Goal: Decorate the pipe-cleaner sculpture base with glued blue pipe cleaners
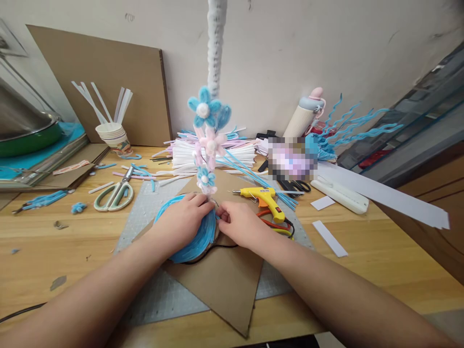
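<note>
A round base wound with blue pipe cleaners lies on a brown cardboard sheet. From its back rises a white fuzzy stem, with a blue flower, a pink flower and a smaller blue flower along it. My left hand rests over the base, its fingers bent and together near the stem's foot. At the base's right edge, my right hand is closed in a pinch on a bit of blue pipe cleaner; the fingertips partly hide it.
A yellow glue gun lies right of my hands, its cord looping below. Green-handled scissors are at left, paper cups behind them. Pipe cleaners pile up at the back. A bottle and white strips stand or lie right.
</note>
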Motion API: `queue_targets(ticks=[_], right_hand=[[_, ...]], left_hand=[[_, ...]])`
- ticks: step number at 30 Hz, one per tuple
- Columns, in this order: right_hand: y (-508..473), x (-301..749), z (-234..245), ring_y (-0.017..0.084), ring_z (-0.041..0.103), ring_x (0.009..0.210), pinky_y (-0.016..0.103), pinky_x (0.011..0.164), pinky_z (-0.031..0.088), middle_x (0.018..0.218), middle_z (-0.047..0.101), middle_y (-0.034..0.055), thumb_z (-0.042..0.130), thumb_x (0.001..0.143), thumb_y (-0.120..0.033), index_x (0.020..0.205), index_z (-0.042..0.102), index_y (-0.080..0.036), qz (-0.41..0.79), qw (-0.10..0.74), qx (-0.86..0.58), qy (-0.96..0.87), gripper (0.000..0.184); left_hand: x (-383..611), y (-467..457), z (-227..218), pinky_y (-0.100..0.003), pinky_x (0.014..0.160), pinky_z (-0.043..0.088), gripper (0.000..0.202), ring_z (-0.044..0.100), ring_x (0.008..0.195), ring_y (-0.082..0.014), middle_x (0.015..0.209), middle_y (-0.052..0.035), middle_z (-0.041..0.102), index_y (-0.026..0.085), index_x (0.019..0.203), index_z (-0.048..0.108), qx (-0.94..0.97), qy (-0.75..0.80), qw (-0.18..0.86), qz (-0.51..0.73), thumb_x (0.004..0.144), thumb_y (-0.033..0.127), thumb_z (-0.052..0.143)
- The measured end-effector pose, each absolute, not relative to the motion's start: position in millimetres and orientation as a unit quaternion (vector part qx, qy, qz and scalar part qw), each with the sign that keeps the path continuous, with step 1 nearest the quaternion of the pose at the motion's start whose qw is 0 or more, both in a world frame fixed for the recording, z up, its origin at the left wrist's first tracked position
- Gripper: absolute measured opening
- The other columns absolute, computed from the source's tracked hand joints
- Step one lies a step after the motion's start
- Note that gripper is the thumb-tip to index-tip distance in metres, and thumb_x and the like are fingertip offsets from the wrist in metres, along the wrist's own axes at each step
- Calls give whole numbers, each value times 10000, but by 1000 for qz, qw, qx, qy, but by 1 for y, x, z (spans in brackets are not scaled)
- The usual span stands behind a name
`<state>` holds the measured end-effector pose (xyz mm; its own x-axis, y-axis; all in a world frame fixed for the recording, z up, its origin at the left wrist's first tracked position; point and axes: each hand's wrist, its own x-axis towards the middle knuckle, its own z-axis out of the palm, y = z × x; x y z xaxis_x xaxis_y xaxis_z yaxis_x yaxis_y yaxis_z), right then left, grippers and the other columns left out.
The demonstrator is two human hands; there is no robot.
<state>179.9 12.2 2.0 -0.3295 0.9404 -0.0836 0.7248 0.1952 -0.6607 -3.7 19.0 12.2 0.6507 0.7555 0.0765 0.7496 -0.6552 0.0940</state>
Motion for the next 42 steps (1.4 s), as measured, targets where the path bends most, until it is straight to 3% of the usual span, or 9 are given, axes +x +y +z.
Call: queue_targets(ticks=[9,17,24,33,36,39,42], right_hand=[[8,187,2,150,617,747,268,669,441,828,693,18,568,827,-134,886,662,-195,397,183,-525,-730,127],[6,193,-2,145,563,725,265,628,408,834,633,14,689,766,-210,957,647,-192,349,180,-499,-772,196],[3,190,0,145,547,732,262,611,378,864,615,16,690,729,-236,941,606,-186,328,170,-503,-781,234],[3,197,5,165,574,769,273,637,393,902,648,35,653,802,-256,1035,607,-199,300,155,-509,-792,244],[15,216,19,164,591,748,276,646,397,856,670,31,557,867,-238,979,629,-205,246,155,-557,-778,137],[26,241,35,197,601,758,290,609,368,843,673,58,516,883,-312,780,616,-201,118,104,-641,-751,181],[33,262,39,237,618,715,296,530,322,809,674,95,505,861,-478,708,602,-206,83,-31,-724,-684,327]], left_hand=[[-5,20,6,-413,895,489,330,525,1009,-249,1107,-91,580,193,1169,608,912,404,22,69,918,102,414],[-5,21,5,-404,910,485,333,528,1015,-238,1089,-83,575,206,1169,606,911,402,36,81,910,98,427],[-6,21,5,-408,908,486,337,528,1013,-239,1090,-89,580,200,1162,612,912,399,35,85,912,100,410],[-6,21,3,-404,897,499,360,549,1036,-237,1091,-82,591,221,1191,602,907,410,22,93,913,108,402],[-11,19,3,-399,892,502,400,566,1046,-235,1120,-84,599,213,1254,555,901,421,24,102,927,103,352],[-18,16,8,-394,890,499,344,586,1048,-234,1146,-78,615,202,1204,562,890,439,40,120,952,159,331],[-22,8,16,-378,848,506,270,604,1005,-227,1102,-69,626,201,1098,582,870,465,60,150,955,222,354]])
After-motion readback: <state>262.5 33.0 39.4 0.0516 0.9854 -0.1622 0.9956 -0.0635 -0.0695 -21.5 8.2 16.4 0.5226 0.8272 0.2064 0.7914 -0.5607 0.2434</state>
